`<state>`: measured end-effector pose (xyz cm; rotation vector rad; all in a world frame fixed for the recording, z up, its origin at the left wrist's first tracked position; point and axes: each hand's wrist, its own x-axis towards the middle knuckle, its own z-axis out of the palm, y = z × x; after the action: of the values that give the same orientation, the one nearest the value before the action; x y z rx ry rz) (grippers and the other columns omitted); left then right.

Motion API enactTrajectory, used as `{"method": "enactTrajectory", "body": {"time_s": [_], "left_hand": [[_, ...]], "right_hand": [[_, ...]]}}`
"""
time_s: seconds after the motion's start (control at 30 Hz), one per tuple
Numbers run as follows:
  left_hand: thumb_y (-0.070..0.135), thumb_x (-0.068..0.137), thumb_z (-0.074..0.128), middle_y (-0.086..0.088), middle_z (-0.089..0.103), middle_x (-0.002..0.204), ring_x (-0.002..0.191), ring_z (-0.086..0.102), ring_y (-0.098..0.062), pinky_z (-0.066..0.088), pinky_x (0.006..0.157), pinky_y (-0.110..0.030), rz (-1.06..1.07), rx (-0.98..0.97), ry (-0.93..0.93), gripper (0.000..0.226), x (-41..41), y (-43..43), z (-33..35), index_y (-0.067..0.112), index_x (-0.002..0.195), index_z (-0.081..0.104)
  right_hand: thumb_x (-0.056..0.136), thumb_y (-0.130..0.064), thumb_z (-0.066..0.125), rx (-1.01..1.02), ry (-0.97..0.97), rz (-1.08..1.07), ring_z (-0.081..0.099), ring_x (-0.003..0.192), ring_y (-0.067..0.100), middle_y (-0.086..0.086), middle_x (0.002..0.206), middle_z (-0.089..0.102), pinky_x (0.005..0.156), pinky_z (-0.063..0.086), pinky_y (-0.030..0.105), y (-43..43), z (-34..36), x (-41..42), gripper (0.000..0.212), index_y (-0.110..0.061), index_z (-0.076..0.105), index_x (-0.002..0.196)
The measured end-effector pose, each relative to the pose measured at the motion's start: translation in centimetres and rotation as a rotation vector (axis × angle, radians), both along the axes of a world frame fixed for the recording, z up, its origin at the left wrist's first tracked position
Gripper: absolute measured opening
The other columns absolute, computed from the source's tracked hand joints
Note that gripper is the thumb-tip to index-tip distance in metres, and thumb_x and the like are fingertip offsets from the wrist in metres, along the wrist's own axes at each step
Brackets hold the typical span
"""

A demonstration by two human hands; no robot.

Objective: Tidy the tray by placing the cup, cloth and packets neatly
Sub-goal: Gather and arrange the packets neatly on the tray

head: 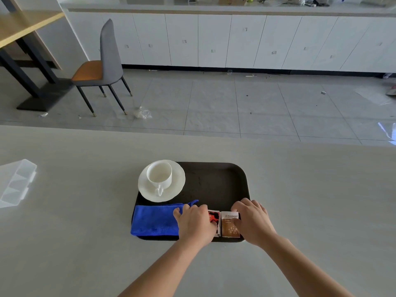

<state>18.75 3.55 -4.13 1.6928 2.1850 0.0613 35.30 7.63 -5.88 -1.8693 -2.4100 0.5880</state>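
A dark tray (214,179) lies on the grey table. In its far left corner a white cup (159,174) stands on a white saucer (175,189), handle towards me. A folded blue cloth (154,220) lies along the tray's near left edge. Beside it, at the near right, two packets lie side by side: a red one (213,218) and a brown one (229,226). My left hand (196,224) rests palm down over the cloth's right end, fingers on the red packet. My right hand (252,219) touches the brown packet's right edge with its fingertips.
A clear plastic compartment box (16,182) sits on the table at the far left. Beyond the table's far edge are a tiled floor, a grey chair (102,67) with an orange seat, and white cabinets.
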Motion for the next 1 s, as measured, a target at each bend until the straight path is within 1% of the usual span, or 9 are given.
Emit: {"method": "enactTrajectory", "body": {"time_s": [0.1, 0.2, 0.27, 0.37, 0.47, 0.57, 0.67, 0.83, 1.0], "left_hand": [[0.036, 0.085, 0.068, 0.002, 0.068, 0.107, 0.111, 0.051, -0.022, 0.03, 0.1, -0.048, 0.006, -0.021, 0.027, 0.028, 0.5, 0.3, 0.2, 0.026, 0.11, 0.06], [0.034, 0.083, 0.073, 0.0, 0.068, 0.107, 0.11, 0.052, -0.022, 0.033, 0.098, -0.046, 0.014, -0.049, 0.059, 0.031, 0.8, 0.8, 0.4, 0.024, 0.109, 0.059], [0.033, 0.083, 0.073, -0.001, 0.068, 0.106, 0.11, 0.052, -0.023, 0.033, 0.096, -0.045, 0.016, -0.065, 0.059, 0.032, 1.0, 1.2, 0.6, 0.023, 0.109, 0.058], [0.032, 0.084, 0.072, -0.001, 0.068, 0.105, 0.108, 0.052, -0.022, 0.034, 0.094, -0.044, 0.023, -0.061, 0.063, 0.028, 1.2, 1.5, 0.8, 0.022, 0.106, 0.059], [0.028, 0.083, 0.072, 0.001, 0.066, 0.102, 0.107, 0.052, -0.022, 0.032, 0.091, -0.043, 0.049, -0.035, 0.053, 0.024, 1.2, 1.5, 0.7, 0.024, 0.103, 0.06], [0.03, 0.079, 0.074, -0.001, 0.063, 0.105, 0.107, 0.05, -0.022, 0.033, 0.092, -0.043, 0.044, -0.021, 0.07, 0.033, 1.2, 1.3, 0.5, 0.022, 0.105, 0.056], [0.03, 0.08, 0.074, 0.0, 0.066, 0.104, 0.103, 0.052, -0.02, 0.033, 0.089, -0.042, 0.033, -0.022, 0.063, 0.033, 1.2, 1.3, 0.3, 0.022, 0.104, 0.053], [0.029, 0.083, 0.073, 0.0, 0.067, 0.107, 0.107, 0.053, -0.021, 0.033, 0.089, -0.042, 0.058, -0.056, 0.008, 0.033, 1.3, 1.7, 0.3, 0.022, 0.11, 0.056], [0.03, 0.083, 0.072, 0.003, 0.069, 0.102, 0.102, 0.054, -0.018, 0.031, 0.086, -0.039, 0.081, -0.031, -0.002, 0.023, 1.3, 1.7, 0.3, 0.026, 0.103, 0.06]], "right_hand": [[0.085, -0.023, 0.07, 0.006, 0.003, -0.023, 0.05, 0.106, 0.016, -0.01, 0.113, 0.06, 0.098, 0.04, 0.03, 0.1, 0.1, -0.2, 0.028, -0.035, 0.059, 0.108], [0.084, -0.021, 0.071, 0.001, 0.012, -0.055, 0.05, 0.103, 0.014, -0.01, 0.111, 0.063, 0.093, 0.042, 0.027, 0.3, 0.2, -0.3, 0.027, -0.035, 0.06, 0.106], [0.085, -0.021, 0.071, -0.015, 0.025, -0.064, 0.048, 0.103, 0.014, -0.01, 0.113, 0.062, 0.088, 0.044, 0.025, 0.4, 0.3, -0.4, 0.03, -0.035, 0.061, 0.11], [0.088, -0.022, 0.069, -0.033, 0.014, -0.062, 0.047, 0.107, 0.014, -0.009, 0.117, 0.061, 0.087, 0.043, 0.025, 0.5, 0.4, -0.5, 0.034, -0.034, 0.063, 0.119], [0.087, -0.02, 0.068, -0.042, -0.003, -0.06, 0.047, 0.103, 0.013, -0.009, 0.114, 0.061, 0.084, 0.04, 0.023, 0.7, 0.6, -0.4, 0.029, -0.035, 0.066, 0.113], [0.084, -0.014, 0.069, -0.03, 0.018, -0.057, 0.048, 0.102, 0.013, -0.011, 0.11, 0.063, 0.088, 0.039, 0.024, 0.8, 0.7, -0.5, 0.028, -0.034, 0.068, 0.103], [0.084, -0.014, 0.069, -0.035, 0.021, -0.039, 0.05, 0.1, 0.012, -0.012, 0.105, 0.067, 0.092, 0.04, 0.027, 1.0, 0.9, -0.4, 0.024, -0.034, 0.067, 0.098], [0.085, -0.013, 0.069, -0.054, 0.016, -0.034, 0.048, 0.102, 0.012, -0.012, 0.108, 0.067, 0.09, 0.041, 0.026, 1.0, 1.0, -0.4, 0.029, -0.035, 0.067, 0.103], [0.083, -0.014, 0.071, -0.046, 0.028, -0.038, 0.047, 0.102, 0.012, -0.014, 0.108, 0.067, 0.087, 0.04, 0.025, 1.2, 0.8, -0.4, 0.031, -0.037, 0.064, 0.103]]}}
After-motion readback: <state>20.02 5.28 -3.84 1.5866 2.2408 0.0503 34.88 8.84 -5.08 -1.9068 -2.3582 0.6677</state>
